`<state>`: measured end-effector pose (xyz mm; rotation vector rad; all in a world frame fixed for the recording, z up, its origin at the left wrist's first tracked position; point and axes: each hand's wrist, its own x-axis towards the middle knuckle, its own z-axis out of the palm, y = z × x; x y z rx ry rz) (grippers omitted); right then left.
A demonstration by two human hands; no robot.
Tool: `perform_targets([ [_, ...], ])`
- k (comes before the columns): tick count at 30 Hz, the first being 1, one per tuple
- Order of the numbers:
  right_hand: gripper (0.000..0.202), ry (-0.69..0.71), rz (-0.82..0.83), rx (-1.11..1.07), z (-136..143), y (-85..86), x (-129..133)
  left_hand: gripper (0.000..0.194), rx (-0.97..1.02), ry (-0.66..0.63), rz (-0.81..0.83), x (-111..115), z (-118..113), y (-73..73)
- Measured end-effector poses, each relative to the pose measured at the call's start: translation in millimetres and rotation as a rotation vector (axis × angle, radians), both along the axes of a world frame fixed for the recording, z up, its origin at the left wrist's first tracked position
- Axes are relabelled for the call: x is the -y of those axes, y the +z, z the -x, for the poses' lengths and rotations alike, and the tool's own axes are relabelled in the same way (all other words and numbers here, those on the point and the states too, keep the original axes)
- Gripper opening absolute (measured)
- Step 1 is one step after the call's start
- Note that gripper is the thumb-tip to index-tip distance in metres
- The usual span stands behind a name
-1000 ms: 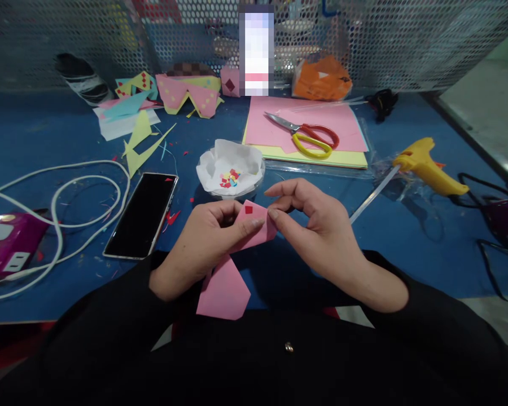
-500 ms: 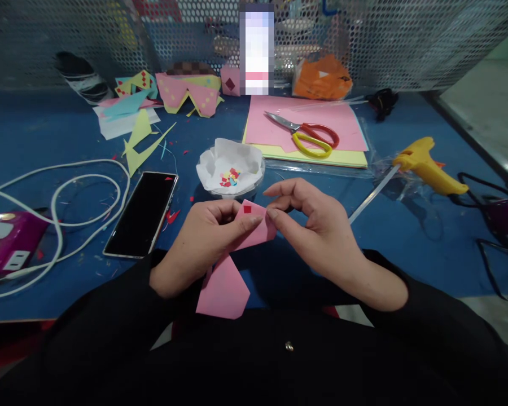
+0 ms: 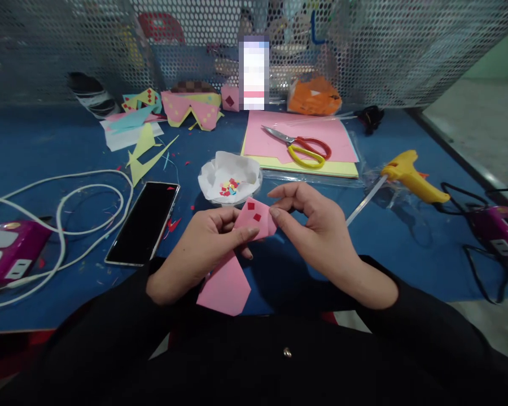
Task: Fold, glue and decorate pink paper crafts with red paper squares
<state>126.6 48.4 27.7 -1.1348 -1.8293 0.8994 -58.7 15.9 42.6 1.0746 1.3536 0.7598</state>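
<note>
A folded pink paper piece (image 3: 231,285) hangs from my left hand (image 3: 207,237), its thumb pressed on the upper part, which bears two small dark red squares (image 3: 254,212). At the right edge of that part, my right hand (image 3: 317,228) pinches the paper between thumb and a finger; the other fingers are curled above. Just beyond the paper stands a clear bowl lined with white paper (image 3: 211,175), with several small red, yellow and blue bits (image 3: 229,188) in it.
Scissors (image 3: 300,146) lie on pink and yellow sheets (image 3: 258,121). A phone (image 3: 144,223) and white cable (image 3: 61,225) lie left. A yellow glue gun (image 3: 415,176) is at right. Paper masks (image 3: 190,107), yellow scraps (image 3: 146,152) and an orange packet (image 3: 315,97) are further back.
The left thumb has shifted lower on the pink paper, so a second red square now shows. Fingers of my left hand show beneath the paper. The whole view has shifted slightly.
</note>
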Motion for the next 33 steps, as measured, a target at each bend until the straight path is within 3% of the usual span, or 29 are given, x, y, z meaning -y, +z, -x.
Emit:
perform_targets([
  [3,0.017,-0.003,-0.062,0.018,0,1.4,-1,0.027,-0.060,0.017,0.020,1,1,2.6],
  [6,0.018,-0.091,-0.232,0.002,-9,8.7,-4,0.032,-0.054,0.038,0.041,-1,3,5.5],
  [11,0.019,-0.515,-0.556,0.176,-68,24.7,-25,0.034,-0.004,0.101,0.056,-6,8,10.6],
  [15,0.039,-0.741,-0.391,0.737,-133,26.2,-53,0.032,0.059,0.154,0.064,-8,12,12.7],
  [19,0.031,-0.610,-0.091,1.066,-173,16.2,-72,0.029,0.086,0.185,0.039,-7,13,13.2],
  [23,0.020,-0.558,-0.041,1.040,-186,9.2,-79,0.023,0.122,0.211,0.027,-7,13,12.6],
  [29,0.029,-0.614,0.011,0.928,-197,6.6,-85,0.019,0.162,0.202,0.051,-7,14,11.0],
  [33,0.028,-0.656,-0.055,0.796,-198,1.2,-86,0.016,0.166,0.190,0.038,-7,15,9.8],
])
